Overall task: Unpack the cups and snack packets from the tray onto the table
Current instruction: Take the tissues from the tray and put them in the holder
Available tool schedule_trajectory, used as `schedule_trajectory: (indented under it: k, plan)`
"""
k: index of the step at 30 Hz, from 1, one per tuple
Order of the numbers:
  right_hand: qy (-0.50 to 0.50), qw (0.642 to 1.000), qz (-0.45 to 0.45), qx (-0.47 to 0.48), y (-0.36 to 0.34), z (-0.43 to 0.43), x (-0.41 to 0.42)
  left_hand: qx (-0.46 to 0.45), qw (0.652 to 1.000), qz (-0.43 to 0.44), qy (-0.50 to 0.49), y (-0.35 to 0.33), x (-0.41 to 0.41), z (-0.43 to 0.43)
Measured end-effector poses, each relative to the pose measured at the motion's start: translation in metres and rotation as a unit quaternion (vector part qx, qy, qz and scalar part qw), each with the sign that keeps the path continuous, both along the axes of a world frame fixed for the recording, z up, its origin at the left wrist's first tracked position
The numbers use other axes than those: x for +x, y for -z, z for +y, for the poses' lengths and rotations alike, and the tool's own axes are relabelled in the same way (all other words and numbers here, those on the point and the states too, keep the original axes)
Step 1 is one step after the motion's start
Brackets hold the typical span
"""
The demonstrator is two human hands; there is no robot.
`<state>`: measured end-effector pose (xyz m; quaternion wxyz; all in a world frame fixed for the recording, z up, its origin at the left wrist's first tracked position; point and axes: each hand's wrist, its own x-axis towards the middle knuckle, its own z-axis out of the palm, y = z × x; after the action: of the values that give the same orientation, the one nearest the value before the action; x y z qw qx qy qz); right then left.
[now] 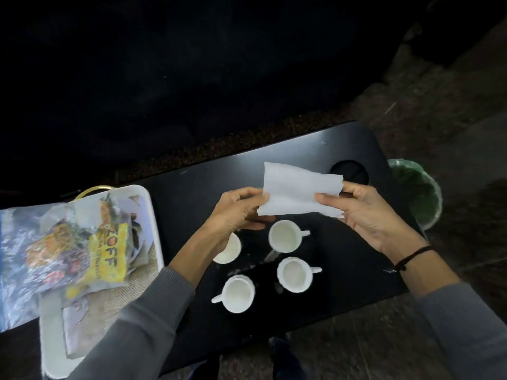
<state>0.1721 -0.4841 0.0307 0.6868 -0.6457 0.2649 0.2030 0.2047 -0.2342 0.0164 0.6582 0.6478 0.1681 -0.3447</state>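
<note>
1. White plastic makes up the tray [148,204], which sits at the left end of the black table [356,256], with a gold handle [90,191] at its far rim. In the tray lies a yellow snack packet [109,259] with orange lettering. Other crumpled packets lie under and around it, and a clear plastic bag [16,256] spills over the tray's left side.
2. Four white cups stand upright on the table, right of the tray and apart from it, in a loose square: the far cup [284,236], the right cup [295,274], the near cup [238,293] and the cup closest to the tray [229,250], which is partly hidden by a wrist. Their insides look plain white; whether they hold anything cannot be told.
3. Well right of the tray, past the table's other end, stands a green-lined bin [419,193].
4. Both arms, in grey sleeves, reach forward over the cups, right of the tray. The left hand [236,212] is raised above the cup closest to the tray. The right hand [367,215], with a black band [411,257] on its wrist, is level with it.
5. Between the hands is a white paper sheet [296,193], held clear of the table. The left hand pinches its left edge with thumb and curled fingers. The right hand pinches its right edge, with the thumb across the front.
</note>
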Motion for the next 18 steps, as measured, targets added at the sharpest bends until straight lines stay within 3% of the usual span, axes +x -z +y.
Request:
schedule_trajectory:
  k: [4,8,15,18]
  plan:
    - [0.080,0.996,-0.015,-0.045,-0.011,-0.054,-0.005,0.031,0.998,0.008,0.048,-0.001,0.001,-0.047]
    - [0.087,0.985,-0.045,-0.142,-0.021,-0.094,-0.004,0.056,0.995,0.019,0.078,0.000,0.003,-0.084]
    - [-0.005,0.929,-0.079,-0.361,-0.029,-0.116,0.014,0.062,0.993,0.024,0.093,0.011,0.006,-0.112]
    - [-0.072,0.907,-0.080,-0.407,-0.028,-0.107,0.027,0.066,0.994,0.030,0.084,0.016,0.006,-0.114]
